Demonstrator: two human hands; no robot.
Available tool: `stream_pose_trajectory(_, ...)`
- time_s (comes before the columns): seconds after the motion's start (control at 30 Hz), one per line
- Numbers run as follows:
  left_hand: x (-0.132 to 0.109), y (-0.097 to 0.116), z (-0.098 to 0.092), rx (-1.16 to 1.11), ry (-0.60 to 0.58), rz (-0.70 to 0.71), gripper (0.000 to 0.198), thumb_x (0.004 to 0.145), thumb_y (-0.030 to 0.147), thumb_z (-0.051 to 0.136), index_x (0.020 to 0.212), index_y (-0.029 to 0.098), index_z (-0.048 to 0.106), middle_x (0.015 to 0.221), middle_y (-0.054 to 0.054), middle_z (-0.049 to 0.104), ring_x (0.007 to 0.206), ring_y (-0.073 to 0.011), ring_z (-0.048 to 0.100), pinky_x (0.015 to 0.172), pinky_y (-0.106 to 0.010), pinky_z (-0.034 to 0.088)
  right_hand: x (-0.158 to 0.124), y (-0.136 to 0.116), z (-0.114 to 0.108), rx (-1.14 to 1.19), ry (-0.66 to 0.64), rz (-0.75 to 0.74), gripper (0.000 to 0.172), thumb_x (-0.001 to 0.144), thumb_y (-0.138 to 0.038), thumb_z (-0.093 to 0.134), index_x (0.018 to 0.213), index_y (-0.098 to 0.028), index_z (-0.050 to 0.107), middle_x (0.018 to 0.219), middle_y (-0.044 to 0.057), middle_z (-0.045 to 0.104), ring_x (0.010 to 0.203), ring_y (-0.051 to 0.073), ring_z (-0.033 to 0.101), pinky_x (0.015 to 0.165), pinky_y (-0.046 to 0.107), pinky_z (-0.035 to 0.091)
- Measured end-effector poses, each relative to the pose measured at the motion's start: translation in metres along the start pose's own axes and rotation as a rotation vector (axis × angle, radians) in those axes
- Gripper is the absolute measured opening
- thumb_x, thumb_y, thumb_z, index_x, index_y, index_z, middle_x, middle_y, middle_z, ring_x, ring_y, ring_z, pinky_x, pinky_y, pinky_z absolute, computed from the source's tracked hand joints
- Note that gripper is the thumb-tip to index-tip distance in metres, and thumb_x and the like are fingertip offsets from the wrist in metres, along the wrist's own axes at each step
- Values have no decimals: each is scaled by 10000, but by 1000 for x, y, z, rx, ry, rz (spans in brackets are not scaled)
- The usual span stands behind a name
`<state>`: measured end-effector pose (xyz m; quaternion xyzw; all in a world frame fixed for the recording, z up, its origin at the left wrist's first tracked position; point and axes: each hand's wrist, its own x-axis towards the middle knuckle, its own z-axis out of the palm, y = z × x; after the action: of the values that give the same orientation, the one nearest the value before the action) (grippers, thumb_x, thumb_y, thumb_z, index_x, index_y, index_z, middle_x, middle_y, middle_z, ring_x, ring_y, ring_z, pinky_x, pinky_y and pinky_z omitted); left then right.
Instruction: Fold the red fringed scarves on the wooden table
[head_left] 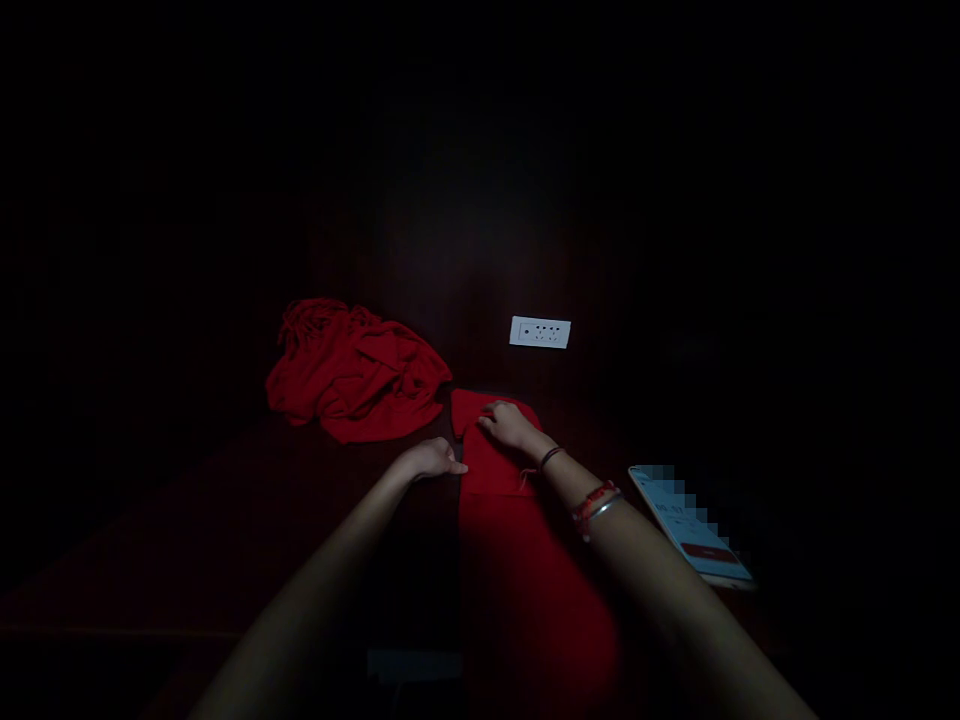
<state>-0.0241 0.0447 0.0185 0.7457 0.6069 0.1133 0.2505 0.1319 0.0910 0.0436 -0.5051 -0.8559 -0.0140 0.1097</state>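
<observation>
Red cloth strip [517,570] runs lengthwise away from me on the dark table [247,530], its near part passing out at the bottom of my view. Near light is poor; a pale object [414,664] shows dimly low at centre, identity unclear. To the right, well apart from the cloth, lies a phone [690,530], screen lit, a red bar low on it and part of the display pixelated.

Farther along the strip, a crosswise edge marks a layer lying over its far part. Left hand [436,459] is at the left edge of this layer, thumb extended onto the cloth; I cannot tell whether the fingers pinch it from beneath. Right hand [507,424] lies over the layer near its far end, fingers bent, tips down on the fabric; whether they grasp any, I cannot tell. On the right arm I note a dark band [551,457], a red bracelet [592,500] and a silver bangle [606,506].

Beyond the left hand, a crumpled red bundle [360,375] sits on the table, fringe at its far left. Farthest from me, a white socket panel [540,332] shows on the dark wall [465,240].
</observation>
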Motion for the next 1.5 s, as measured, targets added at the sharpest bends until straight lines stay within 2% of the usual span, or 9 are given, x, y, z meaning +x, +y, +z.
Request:
stream_pose_trajectory(0.23,4,4,13,-297,-106,-65,304,519,323,630,422,146,402,358,80,306,388,-47,238,389,-200,158,34,-12,24,-21,-61,93,301,779,-309,435,926,-93,584,995,153,566,903,212,536,720,260,387)
stream_pose_trajectory(0.6,-2,5,6,-61,-258,-41,206,605,302,593,491,136,555,363,58,372,366,-55,279,380,-200,185,25,-12,32,-13,32,79,338,849,-321,281,1033,-132,492,1075,126,493,981,186,457,837,295,325)
stream_pose_trajectory(0.67,-3,3,0,31,-204,-69,244,626,363,576,525,141,582,404,38,432,385,-65,335,391,-198,219,11,-11,28,-26,110,48,384,845,-368,273,1122,-153,427,1151,119,440,1055,199,390,902,351,255)
stream_pose_trajectory(0.77,-5,4,-8,194,40,-198,250,660,393,540,694,156,612,644,-25,589,560,-121,511,473,-191,325,-16,-7,27,-38,157,79,550,800,-508,264,1260,-208,253,1301,111,266,1181,278,199,925,500,137)
stream_pose_trajectory(0.87,-5,6,-7,314,270,-270,285,735,349,441,907,163,572,926,-98,581,797,-209,554,600,-256,404,-43,-4,36,-1,-18,142,676,725,-640,224,1299,-301,112,1374,64,76,1210,359,39,874,601,100)
stream_pose_trajectory(0.97,-3,8,5,357,371,-172,347,793,314,332,1047,147,499,1046,-130,519,906,-233,523,698,-316,418,-59,-7,48,8,-100,149,691,703,-677,152,1296,-338,49,1383,29,-24,1211,368,-13,875,610,66)
stream_pose_trajectory(1.13,8,-1,26,337,264,139,477,826,330,243,1279,183,218,1343,-60,211,1206,-209,212,910,-349,302,-64,-9,45,17,-164,144,717,689,-691,102,1299,-323,20,1380,25,-67,1215,348,-45,900,581,27)
stream_pose_trajectory(1.3,11,-6,27,396,76,48,555,807,331,256,1313,220,56,1376,-9,-10,1233,-291,16,894,-506,257,-73,9,33,56,-192,160,745,693,-684,152,1303,-293,-18,1378,24,-78,1222,305,-80,931,537,-2)
stream_pose_trajectory(1.5,2,10,26,467,297,223,507,820,263,226,1306,137,154,1374,-58,42,1245,-195,43,969,-362,200,-82,21,38,158,-225,224,823,660,-715,181,1311,-252,-13,1379,56,-56,1220,301,-94,948,492,85)
